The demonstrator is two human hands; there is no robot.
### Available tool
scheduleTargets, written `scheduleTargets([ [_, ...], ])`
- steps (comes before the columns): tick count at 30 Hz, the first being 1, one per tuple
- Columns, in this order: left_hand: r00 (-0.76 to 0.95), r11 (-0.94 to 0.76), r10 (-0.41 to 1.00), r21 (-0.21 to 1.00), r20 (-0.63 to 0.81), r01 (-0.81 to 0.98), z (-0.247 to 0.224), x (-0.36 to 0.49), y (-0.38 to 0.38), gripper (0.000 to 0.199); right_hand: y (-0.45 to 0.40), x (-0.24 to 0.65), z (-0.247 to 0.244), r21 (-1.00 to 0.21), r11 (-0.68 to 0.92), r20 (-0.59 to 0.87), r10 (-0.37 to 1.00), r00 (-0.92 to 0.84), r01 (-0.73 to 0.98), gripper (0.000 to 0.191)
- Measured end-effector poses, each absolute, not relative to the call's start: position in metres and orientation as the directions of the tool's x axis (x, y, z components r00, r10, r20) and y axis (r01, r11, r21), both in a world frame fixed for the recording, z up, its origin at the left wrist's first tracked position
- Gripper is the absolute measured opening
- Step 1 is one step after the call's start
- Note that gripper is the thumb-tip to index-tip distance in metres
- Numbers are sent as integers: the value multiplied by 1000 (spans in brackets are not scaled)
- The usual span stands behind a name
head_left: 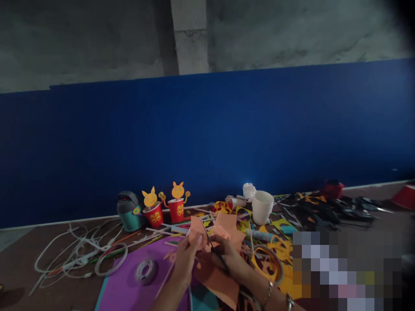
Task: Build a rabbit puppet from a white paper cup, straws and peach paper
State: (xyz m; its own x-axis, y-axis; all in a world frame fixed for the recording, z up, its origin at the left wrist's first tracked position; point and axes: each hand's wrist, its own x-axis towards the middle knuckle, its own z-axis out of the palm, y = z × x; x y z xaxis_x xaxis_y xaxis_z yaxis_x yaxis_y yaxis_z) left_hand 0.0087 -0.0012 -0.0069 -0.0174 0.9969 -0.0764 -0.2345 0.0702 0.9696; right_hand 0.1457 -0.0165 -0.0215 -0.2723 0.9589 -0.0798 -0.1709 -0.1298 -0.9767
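Observation:
My left hand (188, 252) pinches a small piece of orange paper (196, 225) between thumb and fingers. Wrapped round the dark handles of a pair of scissors (207, 235), my right hand (228, 257) holds the blades against the edge of that piece. Larger orange paper sheets (223, 287) lie under and behind both hands. Below my left hand is a purple sheet (129, 263) with a roll of tape (145, 271) on it. How far the blades are apart is too blurred to tell.
Two red paper cups (177, 211) with yellow cat figures stand at the back, beside a teal and black container (129, 214). White cables (71, 250) tangle at the left. A white cup (262, 207) and yellow paper scraps (280, 248) are right; dark tools (337, 211) lie farther over.

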Motion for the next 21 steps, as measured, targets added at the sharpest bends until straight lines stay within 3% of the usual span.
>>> scheduleTargets([
  [8, 17, 5, 1000, 975, -2, -220, -21, 5, 4, 37, -13, 149, -32, -986, -108, -72, 961, -265, -126, 41],
  [21, 73, 36, 997, 960, -17, -276, -19, 5, 1, 35, -15, 150, -30, -990, -89, -58, 964, -258, -110, 40],
])
